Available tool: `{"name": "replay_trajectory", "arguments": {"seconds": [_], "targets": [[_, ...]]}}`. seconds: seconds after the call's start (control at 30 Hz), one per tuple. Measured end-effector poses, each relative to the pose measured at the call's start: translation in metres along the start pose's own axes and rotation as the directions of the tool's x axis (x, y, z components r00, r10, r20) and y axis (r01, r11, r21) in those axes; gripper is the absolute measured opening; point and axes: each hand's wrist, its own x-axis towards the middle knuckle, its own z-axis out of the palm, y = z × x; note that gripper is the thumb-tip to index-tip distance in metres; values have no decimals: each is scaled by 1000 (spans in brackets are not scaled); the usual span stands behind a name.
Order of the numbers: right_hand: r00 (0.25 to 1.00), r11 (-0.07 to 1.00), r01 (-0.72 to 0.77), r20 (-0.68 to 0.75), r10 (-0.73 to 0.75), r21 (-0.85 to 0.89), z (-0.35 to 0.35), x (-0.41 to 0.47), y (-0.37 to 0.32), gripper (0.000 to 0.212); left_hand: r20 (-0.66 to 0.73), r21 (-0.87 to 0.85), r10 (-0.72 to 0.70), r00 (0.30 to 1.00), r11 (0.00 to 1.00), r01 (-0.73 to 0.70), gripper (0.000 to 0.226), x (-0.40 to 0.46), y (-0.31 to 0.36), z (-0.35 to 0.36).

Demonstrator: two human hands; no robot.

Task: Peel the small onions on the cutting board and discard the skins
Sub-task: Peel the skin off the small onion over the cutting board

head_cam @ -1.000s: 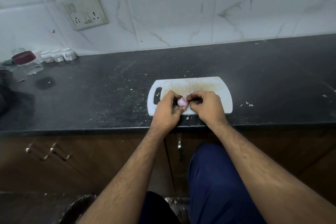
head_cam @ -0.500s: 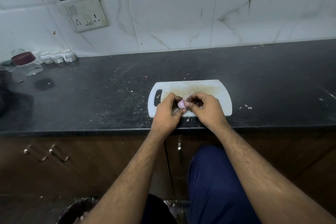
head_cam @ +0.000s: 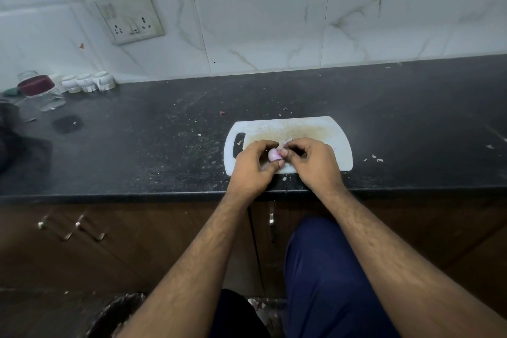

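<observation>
At the far left of the frame a clear jar with a dark red lid (head_cam: pixel 41 92) is standing by the wall, what it holds too faint to tell, with three small white cups (head_cam: pixel 87 82) sitting upside down just beside it at upper left. Moving right, the black counter (head_cam: pixel 137 145) is lying bare but speckled with crumbs all the way to the white cutting board (head_cam: pixel 340 145), which is sitting near the counter's front edge at centre frame, its handle slot facing left. Your left hand (head_cam: pixel 251 170) is curling round a small onion (head_cam: pixel 274 154), gripping it between thumb and fingers above the board's near edge. Your right hand (head_cam: pixel 315 163) is meeting it from the right, fingertips pinching at the onion's top, where a scrap of pink skin (head_cam: pixel 286 142) is showing behind them. Right of the board a few pale peel flecks (head_cam: pixel 375 158) are lying on the counter, and beyond them the dark surface is running open to the right edge. At bottom left, below the counter, the rim of a dark bin (head_cam: pixel 118 310) is showing, its contents mostly hidden by your arm.
</observation>
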Motion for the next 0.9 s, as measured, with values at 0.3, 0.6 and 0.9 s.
{"name": "replay_trajectory", "arguments": {"seconds": [0.3, 0.6, 0.9], "targets": [[995, 998, 36, 91, -31, -58, 0, 3, -2, 9, -5, 18, -4, 1000, 1000, 4, 37, 0, 3, 1], [985, 983, 92, 158, -68, -156, 2, 4, 0, 8, 0, -44, -24, 1000, 999, 24, 36, -1, 1, 1], [993, 999, -44, 106, 45, -14, -3, 6, 2, 16, 18, -81, -76, 997, 994, 77, 39, -1, -2, 0]]}}
